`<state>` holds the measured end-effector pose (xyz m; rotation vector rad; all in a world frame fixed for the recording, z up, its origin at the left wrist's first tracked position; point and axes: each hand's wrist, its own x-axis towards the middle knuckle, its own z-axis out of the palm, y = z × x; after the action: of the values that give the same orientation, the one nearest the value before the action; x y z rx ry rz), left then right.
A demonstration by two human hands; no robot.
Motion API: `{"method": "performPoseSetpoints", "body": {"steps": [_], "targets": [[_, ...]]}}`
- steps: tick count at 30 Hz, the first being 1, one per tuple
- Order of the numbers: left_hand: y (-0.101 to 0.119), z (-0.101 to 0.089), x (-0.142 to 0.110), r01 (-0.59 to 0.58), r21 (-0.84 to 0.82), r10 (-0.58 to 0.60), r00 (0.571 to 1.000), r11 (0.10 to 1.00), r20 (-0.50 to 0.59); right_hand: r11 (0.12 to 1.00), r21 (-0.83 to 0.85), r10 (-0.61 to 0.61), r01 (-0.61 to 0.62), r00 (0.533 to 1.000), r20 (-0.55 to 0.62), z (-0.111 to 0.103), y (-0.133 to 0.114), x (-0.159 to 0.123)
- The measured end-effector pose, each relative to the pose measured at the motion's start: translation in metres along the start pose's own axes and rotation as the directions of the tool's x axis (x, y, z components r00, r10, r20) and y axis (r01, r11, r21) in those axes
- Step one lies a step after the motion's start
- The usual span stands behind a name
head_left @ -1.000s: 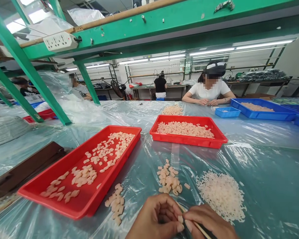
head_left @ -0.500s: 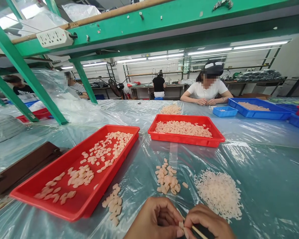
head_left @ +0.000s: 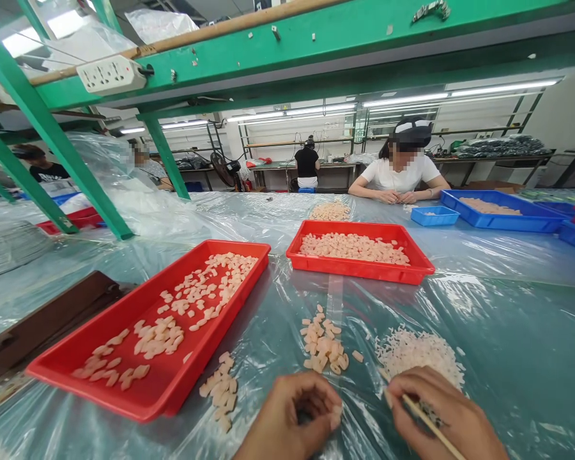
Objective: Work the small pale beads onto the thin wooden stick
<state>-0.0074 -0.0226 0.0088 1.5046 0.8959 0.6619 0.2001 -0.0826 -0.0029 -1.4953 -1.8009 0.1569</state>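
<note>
My right hand (head_left: 441, 409) is closed around a thin wooden stick (head_left: 434, 428), its tip near the edge of a heap of small white pieces (head_left: 412, 351). My left hand (head_left: 297, 415) is curled with thumb and forefinger pinched together. A small beige piece (head_left: 336, 412) seems to sit between those fingertips, partly hidden. Just beyond the left hand lies a pile of beige pieces (head_left: 323, 345). Another row of beige pieces (head_left: 222, 390) rests on the sheet to its left.
Two red trays, one at left (head_left: 167, 390) and one farther back (head_left: 364, 271), hold many beige pieces. Blue trays (head_left: 508, 217) stand at the far right. A co-worker (head_left: 400, 169) sits across the plastic-covered table. Green shelf posts (head_left: 71, 147) rise at left.
My right hand, with the stick, has moved right and away from my left hand, toward the white heap. Before, both hands were together at the beige piece.
</note>
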Motion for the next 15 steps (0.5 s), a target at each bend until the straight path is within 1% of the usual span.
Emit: {"method": "performPoseSetpoints", "body": {"steps": [2,4,7,9,10,12,13,15], "targets": [[0.001,0.005,0.000,-0.045,0.145,0.036,0.997,0.988,0.069,0.985,-0.170,-0.010,-0.005,0.996,-0.087,-0.011,0.010,0.002],[0.001,0.009,0.002,-0.104,0.265,0.063,0.985,0.959,0.158,0.954,-0.298,-0.016,-0.023,0.992,-0.128,-0.020,0.019,0.004],[-0.002,0.010,0.005,-0.176,0.391,0.075,0.963,0.903,0.260,0.905,-0.425,-0.045,-0.023,0.988,-0.148,-0.025,0.026,0.005],[-0.004,0.009,0.005,-0.189,0.440,0.062,0.956,0.878,0.286,0.887,-0.459,-0.061,-0.041,0.977,-0.204,-0.025,0.027,0.005],[-0.005,0.008,0.005,-0.181,0.454,0.051,0.957,0.872,0.284,0.895,-0.442,-0.062,-0.052,0.969,-0.239,-0.025,0.025,0.005],[-0.006,0.007,0.003,-0.156,0.461,0.032,0.963,0.874,0.266,0.944,-0.326,-0.044,-0.051,0.960,-0.277,-0.022,0.020,0.004],[-0.006,0.006,0.003,-0.147,0.456,0.028,0.966,0.878,0.257,0.971,-0.237,-0.029,-0.036,0.964,-0.265,-0.020,0.016,0.003],[-0.005,0.006,0.002,-0.139,0.445,0.031,0.970,0.885,0.242,0.999,-0.033,0.028,-0.035,0.982,-0.187,-0.013,0.007,-0.001]]}}
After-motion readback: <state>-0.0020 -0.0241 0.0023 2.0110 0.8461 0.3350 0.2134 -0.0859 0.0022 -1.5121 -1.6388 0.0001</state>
